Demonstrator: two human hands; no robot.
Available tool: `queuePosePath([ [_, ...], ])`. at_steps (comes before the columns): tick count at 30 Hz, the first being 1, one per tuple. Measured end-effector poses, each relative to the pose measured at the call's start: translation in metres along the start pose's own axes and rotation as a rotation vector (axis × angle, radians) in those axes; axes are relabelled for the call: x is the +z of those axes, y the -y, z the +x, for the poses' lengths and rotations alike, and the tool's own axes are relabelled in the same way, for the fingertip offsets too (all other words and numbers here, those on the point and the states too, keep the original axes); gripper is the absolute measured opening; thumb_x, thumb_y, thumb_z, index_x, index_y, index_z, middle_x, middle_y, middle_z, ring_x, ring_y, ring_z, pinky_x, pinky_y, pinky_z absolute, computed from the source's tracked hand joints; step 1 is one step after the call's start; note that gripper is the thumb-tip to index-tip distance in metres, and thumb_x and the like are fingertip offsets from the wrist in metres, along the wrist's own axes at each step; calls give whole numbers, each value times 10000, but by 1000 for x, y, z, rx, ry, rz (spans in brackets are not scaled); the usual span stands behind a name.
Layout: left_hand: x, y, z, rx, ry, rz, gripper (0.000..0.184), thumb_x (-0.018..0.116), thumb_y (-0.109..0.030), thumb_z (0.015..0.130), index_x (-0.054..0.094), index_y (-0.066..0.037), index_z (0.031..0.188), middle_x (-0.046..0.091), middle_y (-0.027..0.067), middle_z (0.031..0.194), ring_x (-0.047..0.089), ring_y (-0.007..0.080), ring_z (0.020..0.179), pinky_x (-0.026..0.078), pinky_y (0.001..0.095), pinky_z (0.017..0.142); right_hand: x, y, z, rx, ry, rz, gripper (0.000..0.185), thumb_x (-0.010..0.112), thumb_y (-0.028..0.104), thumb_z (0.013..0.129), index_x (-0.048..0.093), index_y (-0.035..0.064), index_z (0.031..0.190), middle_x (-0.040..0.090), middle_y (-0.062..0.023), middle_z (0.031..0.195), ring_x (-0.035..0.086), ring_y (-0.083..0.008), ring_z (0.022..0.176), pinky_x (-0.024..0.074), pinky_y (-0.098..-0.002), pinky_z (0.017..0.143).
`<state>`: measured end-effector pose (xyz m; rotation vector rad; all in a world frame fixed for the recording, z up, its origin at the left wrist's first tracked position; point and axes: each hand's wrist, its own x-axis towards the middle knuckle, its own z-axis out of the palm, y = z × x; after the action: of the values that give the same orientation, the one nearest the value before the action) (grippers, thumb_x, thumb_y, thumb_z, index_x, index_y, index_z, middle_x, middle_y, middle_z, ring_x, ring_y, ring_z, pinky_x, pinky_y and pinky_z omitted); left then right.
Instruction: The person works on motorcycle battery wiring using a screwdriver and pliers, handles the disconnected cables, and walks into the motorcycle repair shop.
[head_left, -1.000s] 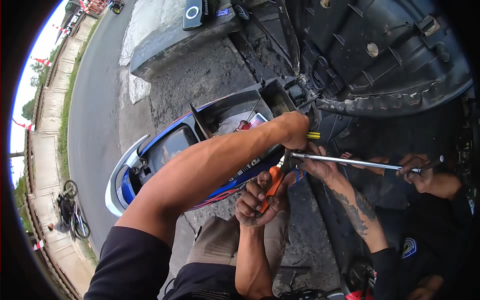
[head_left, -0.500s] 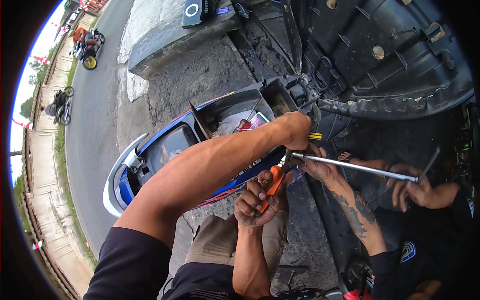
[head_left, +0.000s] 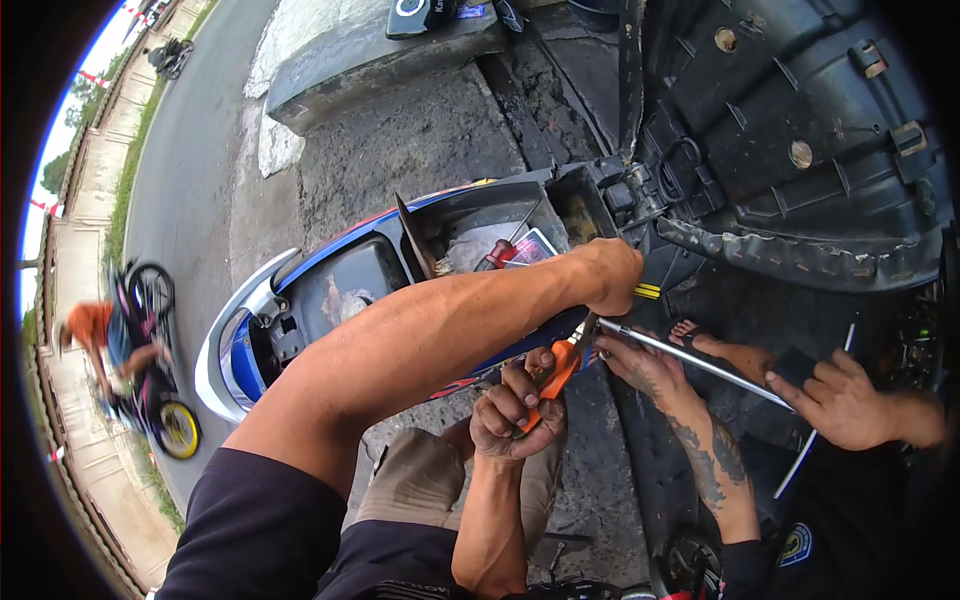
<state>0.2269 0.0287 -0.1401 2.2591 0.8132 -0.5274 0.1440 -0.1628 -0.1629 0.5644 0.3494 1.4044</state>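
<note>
My right hand (head_left: 518,410) is closed around the orange handles of pliers (head_left: 562,368), whose metal jaws point up to the end of a long T-handle wrench (head_left: 700,366). My left hand (head_left: 612,272) is bent down over the side of the motorbike's body (head_left: 440,215), just above the jaws. Its fingers are curled out of sight, and what they grip is hidden. A yellow-and-black striped piece (head_left: 647,291) shows beside it. A co-worker's tattooed hand (head_left: 635,362) is at the wrench's near end; their other hand (head_left: 840,400) is at its crossbar.
A red-handled screwdriver (head_left: 497,254) lies in the open storage space under the raised black seat (head_left: 800,150). A concrete block (head_left: 390,65) with a dark box (head_left: 420,15) on it stands behind. On the road at left passes a motorbike rider (head_left: 120,350).
The wrench's crossbar has turned, and the co-worker's far hand has shifted on it. My hands keep nearly the same pose. The rider on the road has come closer, and the view has shifted slightly.
</note>
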Motion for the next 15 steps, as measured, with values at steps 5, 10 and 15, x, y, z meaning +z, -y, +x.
queuePosePath([
  [5,2,3,0,47,-1,-26,313,692,-238,726,727,27,889,702,235,908,685,377,937,554,408,815,0,0,-3,5,-4,-6,448,553,94,908,431,103,1340,507,-57,944,460,-85,649,385,-253,581],
  [10,-5,2,-3,34,19,-40,317,696,-244,731,728,28,892,703,234,911,685,374,943,553,406,821,1,-1,-4,-19,-32,-7,428,561,101,914,434,101,1323,509,-51,914,459,-81,613,386,-243,547],
  [15,-14,-1,-8,21,91,-37,327,630,-137,756,729,-9,1040,702,203,1060,672,344,1045,549,391,856,2,-2,-5,-28,-51,-19,422,568,101,912,435,96,1312,508,-47,906,460,-75,600,388,-238,532],
])
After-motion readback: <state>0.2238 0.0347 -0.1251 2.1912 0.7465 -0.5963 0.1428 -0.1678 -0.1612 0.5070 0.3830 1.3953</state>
